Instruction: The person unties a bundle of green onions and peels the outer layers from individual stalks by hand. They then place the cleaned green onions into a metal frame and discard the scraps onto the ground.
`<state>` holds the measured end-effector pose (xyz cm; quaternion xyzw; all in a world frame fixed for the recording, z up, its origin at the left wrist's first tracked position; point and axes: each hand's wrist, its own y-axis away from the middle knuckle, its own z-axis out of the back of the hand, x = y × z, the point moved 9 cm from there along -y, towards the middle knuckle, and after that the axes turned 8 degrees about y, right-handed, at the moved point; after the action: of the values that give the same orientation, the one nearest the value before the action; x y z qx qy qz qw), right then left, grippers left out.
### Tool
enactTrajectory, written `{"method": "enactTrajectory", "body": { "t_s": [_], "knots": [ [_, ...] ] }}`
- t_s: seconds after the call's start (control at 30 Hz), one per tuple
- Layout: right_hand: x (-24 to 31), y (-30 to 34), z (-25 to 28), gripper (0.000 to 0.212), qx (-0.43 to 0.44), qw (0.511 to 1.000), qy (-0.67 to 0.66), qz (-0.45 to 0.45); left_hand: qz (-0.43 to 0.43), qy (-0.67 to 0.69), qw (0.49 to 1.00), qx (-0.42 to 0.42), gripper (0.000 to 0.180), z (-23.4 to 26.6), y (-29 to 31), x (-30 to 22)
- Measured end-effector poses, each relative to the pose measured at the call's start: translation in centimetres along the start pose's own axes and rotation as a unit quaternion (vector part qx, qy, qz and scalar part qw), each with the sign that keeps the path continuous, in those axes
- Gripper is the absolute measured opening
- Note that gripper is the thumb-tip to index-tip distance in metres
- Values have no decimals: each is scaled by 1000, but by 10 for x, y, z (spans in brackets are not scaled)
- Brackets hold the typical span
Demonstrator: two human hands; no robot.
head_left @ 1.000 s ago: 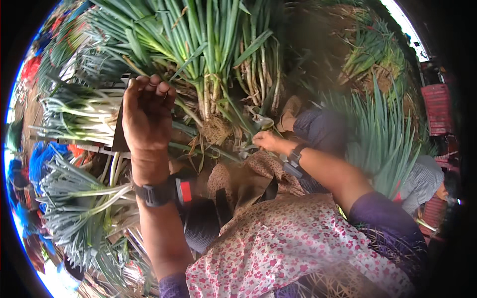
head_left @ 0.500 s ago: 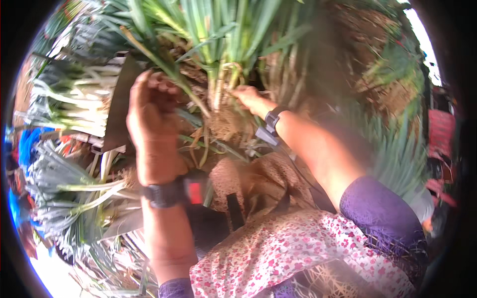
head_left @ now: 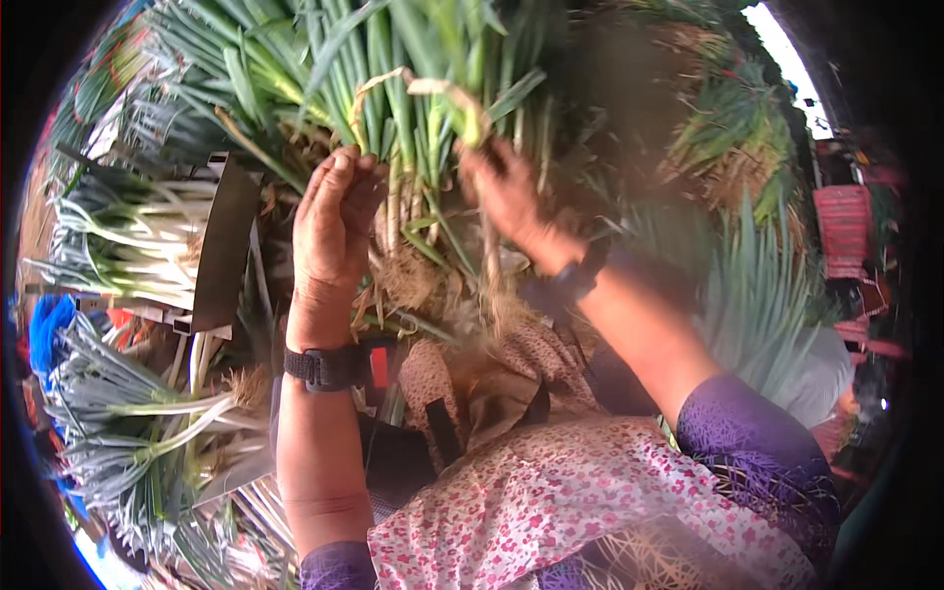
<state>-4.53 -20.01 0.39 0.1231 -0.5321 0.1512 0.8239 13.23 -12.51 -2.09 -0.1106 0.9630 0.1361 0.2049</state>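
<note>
My right hand [head_left: 506,192] is closed around the stem of a green onion [head_left: 492,251], whose stringy roots hang below the hand. A withered yellow-brown leaf [head_left: 405,77] arches across from that plant toward my left hand [head_left: 337,216]. The left fingers are curled and pressed together where the leaf's other end comes down, so they seem to pinch it. Between the hands stand more green onions [head_left: 395,197], upright, with a clump of pale roots [head_left: 408,280] below. Their long green leaves rise past the top of the view.
A dark upright panel [head_left: 226,246] stands to the left, beside trimmed white-stemmed green onions [head_left: 128,236]. More rooted ones [head_left: 167,423] lie nearer, at lower left. Leafy piles [head_left: 757,285] fill the right side, with a red crate [head_left: 844,231] beyond. Flowered cloth [head_left: 551,492] covers my lap.
My right hand has lifted a green onion from beside the clump and raised it slightly. My left hand has moved right, to the leaves. The view has shifted a little.
</note>
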Motion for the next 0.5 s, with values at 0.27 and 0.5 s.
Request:
{"method": "enactTrajectory", "body": {
  "t_s": [0.27, 0.5],
  "knots": [
    [-7, 92, -52, 41, 133, 975, -174, -18, 68, -23, 996, 46, 31, -19, 26, 56],
    [17, 74, -30, 28, -12, 995, -90, 43, -6, -50, 998, 28, 29, -16, 32, 51]
  ]
}}
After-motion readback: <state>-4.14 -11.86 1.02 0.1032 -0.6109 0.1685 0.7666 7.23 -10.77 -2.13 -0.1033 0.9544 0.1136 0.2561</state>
